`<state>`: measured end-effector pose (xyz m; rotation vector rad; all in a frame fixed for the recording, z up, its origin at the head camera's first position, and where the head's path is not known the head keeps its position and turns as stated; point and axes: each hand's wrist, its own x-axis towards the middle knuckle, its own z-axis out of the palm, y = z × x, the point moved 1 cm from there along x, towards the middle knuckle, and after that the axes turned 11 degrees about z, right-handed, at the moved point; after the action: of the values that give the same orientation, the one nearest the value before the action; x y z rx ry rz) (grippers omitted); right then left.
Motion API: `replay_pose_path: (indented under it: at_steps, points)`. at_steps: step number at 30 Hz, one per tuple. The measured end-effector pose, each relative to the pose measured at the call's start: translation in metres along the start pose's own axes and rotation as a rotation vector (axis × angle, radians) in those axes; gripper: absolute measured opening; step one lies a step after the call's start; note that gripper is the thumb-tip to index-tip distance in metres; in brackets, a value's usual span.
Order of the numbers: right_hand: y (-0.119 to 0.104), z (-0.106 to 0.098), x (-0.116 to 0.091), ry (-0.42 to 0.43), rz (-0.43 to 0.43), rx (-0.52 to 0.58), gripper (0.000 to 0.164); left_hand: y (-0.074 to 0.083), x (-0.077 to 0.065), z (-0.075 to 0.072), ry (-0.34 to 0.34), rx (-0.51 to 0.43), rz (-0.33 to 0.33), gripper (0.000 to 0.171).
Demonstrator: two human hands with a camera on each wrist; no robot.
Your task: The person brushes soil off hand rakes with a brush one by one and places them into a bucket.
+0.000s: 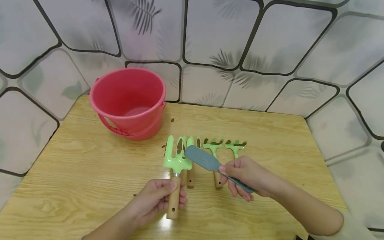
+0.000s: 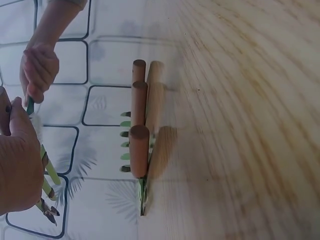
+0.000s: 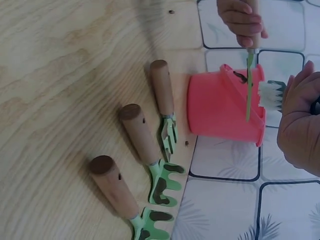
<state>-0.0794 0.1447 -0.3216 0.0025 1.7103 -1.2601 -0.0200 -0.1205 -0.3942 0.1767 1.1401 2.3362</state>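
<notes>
My left hand (image 1: 154, 198) grips the wooden handle of a small garden fork (image 1: 177, 163), its green tines pointing away and marked with a brown smear. In my right hand (image 1: 250, 175) is a grey-blue scrub brush (image 1: 204, 158), held by its handle above the fork's right side. White bristles (image 3: 270, 96) face the fork in the right wrist view; whether they touch it I cannot tell. On the table behind lie another green fork (image 3: 169, 135) and two small green rakes (image 1: 213, 144) (image 1: 236, 146), with brown patches on their heads.
A red bucket (image 1: 135, 125) with its handle hanging down stands at the back left of the wooden table (image 1: 90, 186). Brown crumbs (image 1: 172, 120) are scattered near it. A tile-patterned wall (image 1: 210, 83) runs along the table's back edge.
</notes>
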Motion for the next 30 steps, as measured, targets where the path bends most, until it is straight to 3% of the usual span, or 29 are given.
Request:
replay_pose_path:
  at_steps: [7,12,17,23,30]
  points:
    - [0.014,0.007,-0.001,-0.116,-0.063,-0.006,0.038,0.002,-0.001,0.001,-0.023,-0.008,0.021,0.043]
    - [0.018,0.014,0.008,-0.125,-0.085,-0.028,0.043,0.001,-0.004,0.002,-0.040,-0.017,0.012,0.033]
    - [0.019,0.022,0.022,-0.091,-0.069,-0.028,0.039,-0.001,-0.009,0.003,-0.051,-0.013,-0.040,0.025]
    - [0.012,0.030,0.037,-0.015,-0.071,-0.037,0.041,-0.005,-0.010,0.001,-0.052,-0.012,-0.006,0.023]
    - [0.009,0.017,0.064,0.130,-0.062,0.004,0.039,-0.019,-0.008,0.000,-0.078,-0.062,-0.054,0.024]
